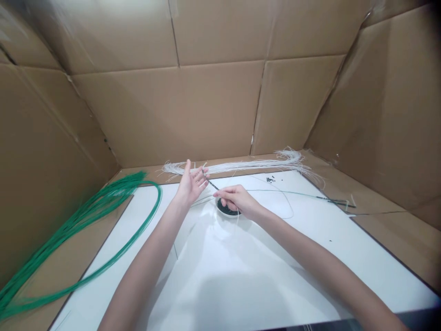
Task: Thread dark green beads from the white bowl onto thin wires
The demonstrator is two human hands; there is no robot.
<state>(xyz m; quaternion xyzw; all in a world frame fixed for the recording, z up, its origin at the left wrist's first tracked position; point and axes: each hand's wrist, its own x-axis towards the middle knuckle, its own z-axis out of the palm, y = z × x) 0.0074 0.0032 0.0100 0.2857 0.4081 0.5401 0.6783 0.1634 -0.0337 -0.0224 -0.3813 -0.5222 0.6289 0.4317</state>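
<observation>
Brown cardboard panels (172, 110) wall the back and both sides of the work area, and a white board (262, 257) lies on a cardboard base (379, 219), its back edge running just behind the hands and its right edge slanting down toward the lower right corner. A loop of green wires (103, 207) sweeps across the base on the left and crosses the board's left corner, well apart from both hands. A long bundle of thin white strands (241, 165) lies along the back edge, just beyond the left hand's fingertips. The left hand (191, 184) is raised above the board with its fingers spread wide and its palm open. The right hand (236, 200) hangs over a small round dish (226, 209), with its fingertips pressed together in a pinch on a thin beaded wire (212, 182). That wire's dark-beaded stretch slants up and left from the pinch to the left hand's fingers, where it nearly meets them; whether it touches them is hard to tell. Dark beads (226, 210) fill the dish, which sits directly under the right hand. A few loose beads (270, 179) lie on the board near its back edge, and a long thin green wire (292, 193) reaches right, past the board's edge.
</observation>
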